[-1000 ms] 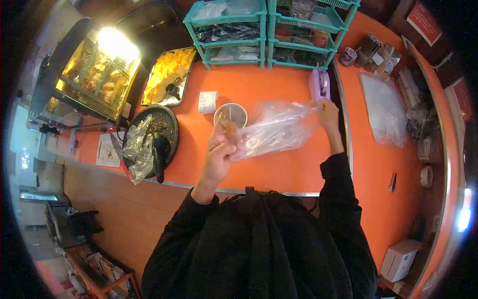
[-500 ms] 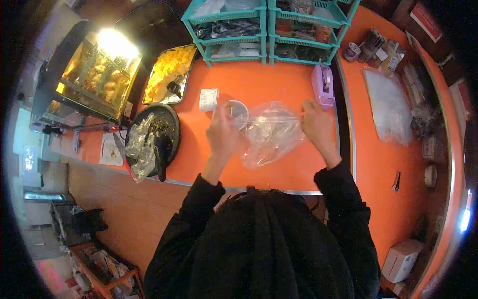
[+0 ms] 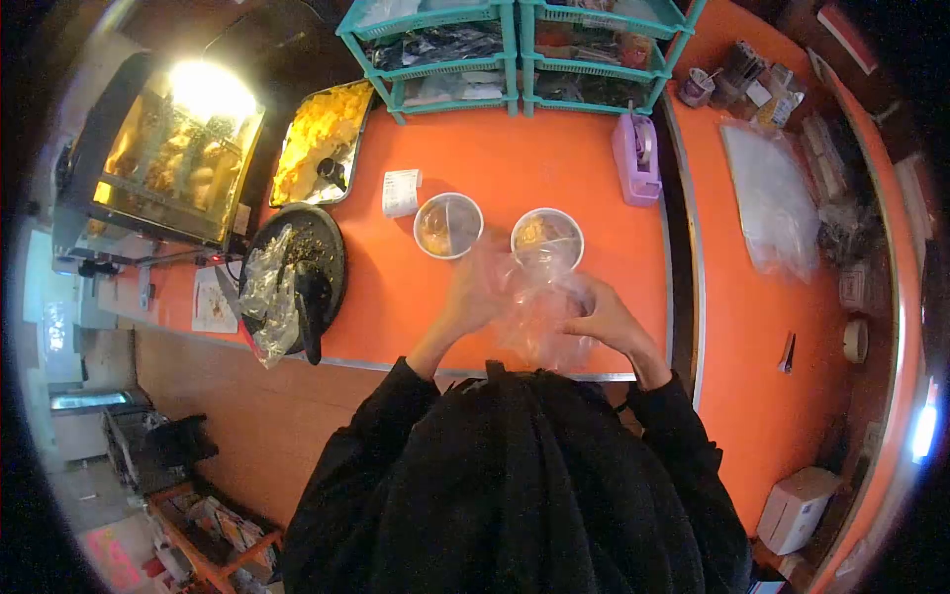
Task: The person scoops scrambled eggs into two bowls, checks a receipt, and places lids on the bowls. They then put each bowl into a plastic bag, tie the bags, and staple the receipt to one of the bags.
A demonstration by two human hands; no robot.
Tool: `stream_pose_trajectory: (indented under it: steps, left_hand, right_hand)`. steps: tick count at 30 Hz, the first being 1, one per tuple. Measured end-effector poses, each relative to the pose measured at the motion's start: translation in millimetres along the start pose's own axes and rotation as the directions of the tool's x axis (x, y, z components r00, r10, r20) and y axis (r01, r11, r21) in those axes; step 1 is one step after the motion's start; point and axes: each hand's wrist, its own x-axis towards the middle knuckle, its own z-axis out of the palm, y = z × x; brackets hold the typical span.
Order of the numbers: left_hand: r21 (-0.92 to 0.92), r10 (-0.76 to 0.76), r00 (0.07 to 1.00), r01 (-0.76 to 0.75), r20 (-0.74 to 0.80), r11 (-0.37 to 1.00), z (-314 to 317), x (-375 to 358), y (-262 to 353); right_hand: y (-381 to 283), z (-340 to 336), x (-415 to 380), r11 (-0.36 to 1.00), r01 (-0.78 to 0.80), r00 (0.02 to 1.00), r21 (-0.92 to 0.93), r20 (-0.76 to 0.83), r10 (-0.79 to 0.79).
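Right hand, half-curled, grips a clear bag; left hand, blurred: I cannot tell its grip. A cup stands at the bag's twelve o'clock.

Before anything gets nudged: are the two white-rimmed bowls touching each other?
Apart. The head view shows a strip of orange counter between the left bowl and the right bowl.

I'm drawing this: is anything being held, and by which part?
A clear plastic bag, by its right side, in the right hand; the left hand, at its left, is too blurred to tell.
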Motion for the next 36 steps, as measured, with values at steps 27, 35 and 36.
stream_pose_trajectory:
  steps: [27, 35, 36]
  left_hand:
    - [-0.801, -0.403, 0.73, 0.33, 0.552, -0.499, 4, -52, -44]
    - [-0.81, -0.388, 0.722, 0.426, 0.572, -0.403, 63, -56, -55]
    - [-0.822, -0.354, 0.746, 0.462, 0.564, -0.334, 68, -56, -67]
  right_hand:
    - [158, -86, -37, 0.911, -0.342, 0.907, 0.231, -0.174, 0.384]
    - [125, -12, 4, 0.533, 0.245, 0.832, -0.81, -0.107, -0.544]
    - [174, -17, 16, 0.398, 0.147, 0.853, -0.905, -0.088, -0.515]
